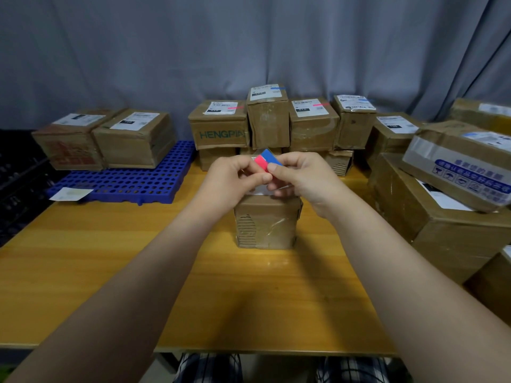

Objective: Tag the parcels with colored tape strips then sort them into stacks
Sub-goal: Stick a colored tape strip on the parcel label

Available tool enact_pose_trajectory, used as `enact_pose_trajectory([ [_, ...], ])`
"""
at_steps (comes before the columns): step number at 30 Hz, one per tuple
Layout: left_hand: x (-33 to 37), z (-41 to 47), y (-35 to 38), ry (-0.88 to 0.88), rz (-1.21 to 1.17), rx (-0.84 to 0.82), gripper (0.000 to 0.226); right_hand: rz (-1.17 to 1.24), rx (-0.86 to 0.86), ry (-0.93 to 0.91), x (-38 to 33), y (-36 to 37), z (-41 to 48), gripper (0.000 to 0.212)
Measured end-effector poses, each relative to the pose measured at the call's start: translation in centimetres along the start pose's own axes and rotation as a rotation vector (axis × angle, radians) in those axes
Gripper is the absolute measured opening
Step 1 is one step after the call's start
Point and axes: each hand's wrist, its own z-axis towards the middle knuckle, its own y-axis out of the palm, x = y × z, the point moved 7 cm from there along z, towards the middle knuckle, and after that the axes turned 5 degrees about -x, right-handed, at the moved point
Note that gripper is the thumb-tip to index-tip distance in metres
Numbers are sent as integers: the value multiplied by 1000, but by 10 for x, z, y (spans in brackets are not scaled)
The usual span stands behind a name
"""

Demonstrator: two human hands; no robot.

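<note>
A small cardboard parcel (266,222) stands on the wooden table (116,258) in front of me, its white label partly hidden by my hands. Both hands are raised just above it. My left hand (235,178) and my right hand (301,175) pinch a small pad of colored tape strips (266,159), pink on the left and blue on the right. Behind them is a group of parcels (221,125), some tagged with pink strips and some with blue ones.
Two untagged parcels (132,139) sit on a blue perforated pallet (124,181) at the left, with a loose white label (70,194) at its front edge. Larger boxes (442,205) are piled at the right. A grey curtain hangs behind.
</note>
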Motion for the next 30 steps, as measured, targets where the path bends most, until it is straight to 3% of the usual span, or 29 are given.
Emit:
enact_pose_trajectory([
  [8,-10,0,1,-113,-258,1,9,78,-47,33,2,-3,-1,19],
  [13,-19,3,-2,-177,-319,80,15,-23,-31,7,-1,-6,-3,16],
  [17,-29,0,-23,-206,-247,320,14,-50,142,-1,3,-23,-6,20],
  [22,-27,-2,-15,-200,-223,286,16,89,467,59,40,-57,-12,19],
  [25,-26,0,-4,-194,-247,249,17,-35,577,284,83,-72,-19,31],
  [28,-27,2,6,-186,-223,208,20,-310,505,551,121,-74,-30,51],
  [30,-26,3,10,-190,-225,194,22,-596,552,478,109,-77,-33,49],
])
